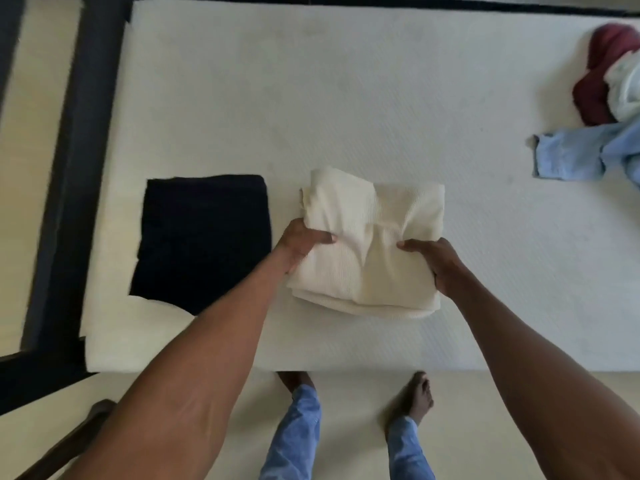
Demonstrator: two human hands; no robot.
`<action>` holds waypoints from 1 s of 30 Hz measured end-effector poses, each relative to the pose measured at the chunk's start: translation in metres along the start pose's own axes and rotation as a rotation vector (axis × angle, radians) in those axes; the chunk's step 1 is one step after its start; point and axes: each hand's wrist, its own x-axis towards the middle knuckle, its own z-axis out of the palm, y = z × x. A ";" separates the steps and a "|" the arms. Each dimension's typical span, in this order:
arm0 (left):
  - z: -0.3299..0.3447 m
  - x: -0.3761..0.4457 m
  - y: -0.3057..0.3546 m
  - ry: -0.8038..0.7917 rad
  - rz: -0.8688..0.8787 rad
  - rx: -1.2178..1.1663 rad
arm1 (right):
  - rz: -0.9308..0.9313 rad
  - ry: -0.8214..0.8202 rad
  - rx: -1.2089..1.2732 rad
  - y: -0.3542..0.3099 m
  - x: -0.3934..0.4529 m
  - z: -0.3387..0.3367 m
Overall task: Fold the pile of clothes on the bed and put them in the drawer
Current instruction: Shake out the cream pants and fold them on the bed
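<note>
The scene is lit evenly by soft, diffuse light; only faint shadows are cast. The white mattress (346,98) is rendered bright, nearly washed out. Motion blur is seen throughout, and straight edges are bowed toward the frame's left side.

White bed (346,98) carries a folded black garment (202,239) at left and a folded cream garment (372,244) just beside it, centre. Unfolded pile (602,109) of maroon, white and blue clothes sits well apart at the right edge.
</note>
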 end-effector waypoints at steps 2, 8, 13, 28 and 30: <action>-0.040 -0.009 0.034 0.010 0.025 -0.053 | -0.026 0.003 0.036 -0.033 0.000 0.023; -0.198 -0.029 0.148 0.196 0.203 -0.080 | -0.214 -0.176 0.101 -0.169 0.020 0.161; -0.300 -0.002 0.180 0.420 0.236 -0.009 | -0.294 -0.215 0.019 -0.245 0.056 0.262; -0.302 0.060 0.067 0.500 -0.067 1.305 | -0.365 -0.129 -1.276 -0.166 0.114 0.323; -0.292 0.053 0.073 0.602 0.008 1.329 | -0.471 -0.035 -1.262 -0.169 0.102 0.314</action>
